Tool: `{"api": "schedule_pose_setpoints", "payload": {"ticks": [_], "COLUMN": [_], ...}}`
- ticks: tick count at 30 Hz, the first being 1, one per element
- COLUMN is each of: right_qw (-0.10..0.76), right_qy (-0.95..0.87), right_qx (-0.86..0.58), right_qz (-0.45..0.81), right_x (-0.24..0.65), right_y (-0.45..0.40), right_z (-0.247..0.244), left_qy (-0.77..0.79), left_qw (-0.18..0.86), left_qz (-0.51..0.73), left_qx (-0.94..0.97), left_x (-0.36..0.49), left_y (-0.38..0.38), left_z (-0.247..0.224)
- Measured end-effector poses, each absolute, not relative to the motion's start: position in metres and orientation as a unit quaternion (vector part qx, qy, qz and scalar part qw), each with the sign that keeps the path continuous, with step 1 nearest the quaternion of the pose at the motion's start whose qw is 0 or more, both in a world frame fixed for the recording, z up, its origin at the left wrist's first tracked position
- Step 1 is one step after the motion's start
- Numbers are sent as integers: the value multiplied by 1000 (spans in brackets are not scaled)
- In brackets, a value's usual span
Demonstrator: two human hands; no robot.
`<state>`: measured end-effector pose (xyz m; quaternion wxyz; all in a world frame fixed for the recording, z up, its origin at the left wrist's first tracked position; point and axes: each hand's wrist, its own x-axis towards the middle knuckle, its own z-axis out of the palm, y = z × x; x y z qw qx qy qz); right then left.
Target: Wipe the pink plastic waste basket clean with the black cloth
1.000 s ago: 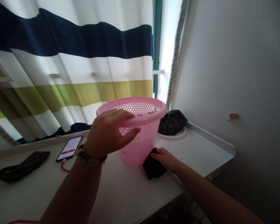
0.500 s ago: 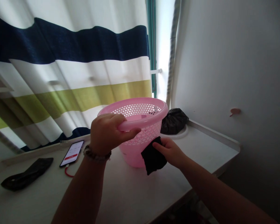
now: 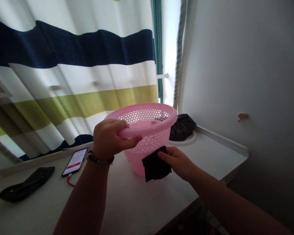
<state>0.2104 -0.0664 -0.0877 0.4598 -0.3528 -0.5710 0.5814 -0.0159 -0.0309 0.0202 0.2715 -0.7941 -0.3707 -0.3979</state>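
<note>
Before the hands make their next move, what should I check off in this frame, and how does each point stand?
1. Left hand gripping the rim of the pink basket: ok, thumb outside, fingers over the edge.
2. Right hand holding the black cloth: ok, pinched at its upper edge.
3. Cloth touching the basket wall: cannot tell, it overlaps the wall in view.
4. Basket bottom free of contents: cannot tell, it is hidden.
5. Smartphone apart from the basket: ok, it lies to the left.
6. Table free of other items: not ok, the smartphone lies there.
</note>
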Motion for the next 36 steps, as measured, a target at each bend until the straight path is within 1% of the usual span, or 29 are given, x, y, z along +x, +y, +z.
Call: {"api": "schedule_pose_setpoints", "payload": {"ticks": [2,5,11,14,17,21,23,26,28,32,34,36], "right_qw": [487,484,394,383,411,462,470,475,470,436,434,431], "right_qy": [-561,-559,-553,-563,-566,-554,-554,-559,-551,-494,-490,-512], "right_qx": [-329,-329,-425,-461,-430,-359,-337,-335,-346,-401,-443,-477], "right_qz": [583,587,598,568,571,593,599,591,596,636,612,570], "right_x": [213,213,193,188,192,206,210,210,207,196,191,189], "right_y": [-65,-62,-65,-69,-73,-74,-73,-69,-67,-65,-66,-69], "right_z": [-76,-81,-150,-165,-147,-100,-83,-78,-91,-140,-162,-172], "left_qy": [-373,-383,-376,-365,-355,-346,-343,-339,-336,-330,-318,-304], "left_qw": [275,269,257,252,249,255,255,254,252,243,242,238], "left_qz": [-399,-397,-403,-409,-411,-412,-413,-416,-421,-425,-430,-435], "left_qx": [-791,-790,-794,-798,-802,-803,-804,-804,-804,-807,-810,-813], "left_x": [-15,-13,-16,-18,-19,-21,-22,-23,-24,-25,-27,-29], "left_y": [-32,-33,-32,-31,-31,-29,-28,-26,-25,-24,-22,-21], "left_z": [20,20,20,21,21,21,20,19,19,18,19,19]}}
